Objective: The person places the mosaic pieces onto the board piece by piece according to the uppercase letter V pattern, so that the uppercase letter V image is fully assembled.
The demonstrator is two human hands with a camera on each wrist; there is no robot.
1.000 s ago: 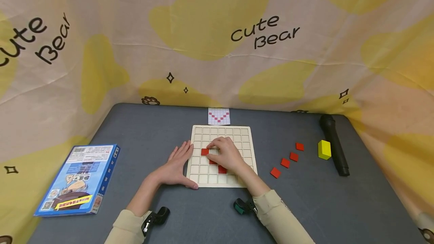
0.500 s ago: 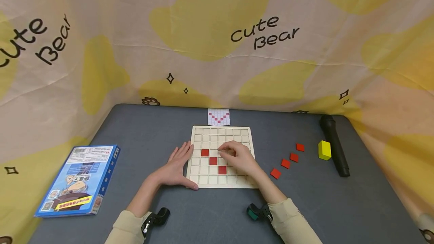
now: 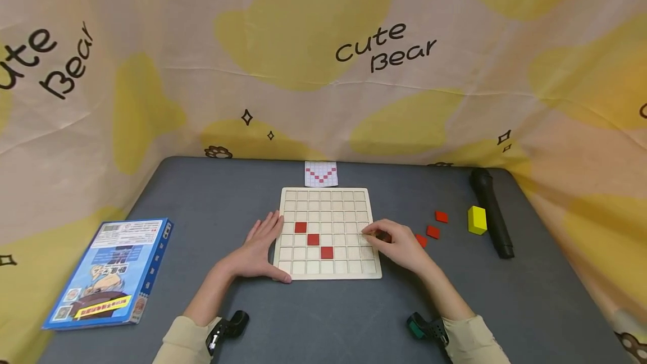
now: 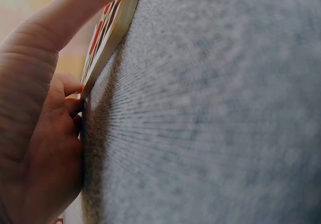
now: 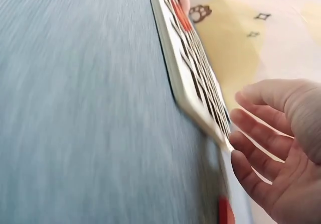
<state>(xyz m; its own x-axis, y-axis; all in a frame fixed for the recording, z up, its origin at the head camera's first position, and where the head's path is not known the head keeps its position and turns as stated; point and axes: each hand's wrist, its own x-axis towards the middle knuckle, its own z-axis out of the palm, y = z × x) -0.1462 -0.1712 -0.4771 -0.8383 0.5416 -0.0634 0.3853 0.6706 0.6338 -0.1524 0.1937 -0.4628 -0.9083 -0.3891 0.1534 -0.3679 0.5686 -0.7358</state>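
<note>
My left hand point(image 3: 256, 247) lies spread against the board point(image 3: 326, 206), mid-frame; my right hand point(image 3: 398, 242), loosely curved around nothing, is by its right edge, partly hiding a red tile point(image 3: 422, 240) right of centre.

A pale gridded board point(image 3: 327, 223) lies flat, three red tiles point(image 3: 313, 239) set diagonally in its cells.
</note>
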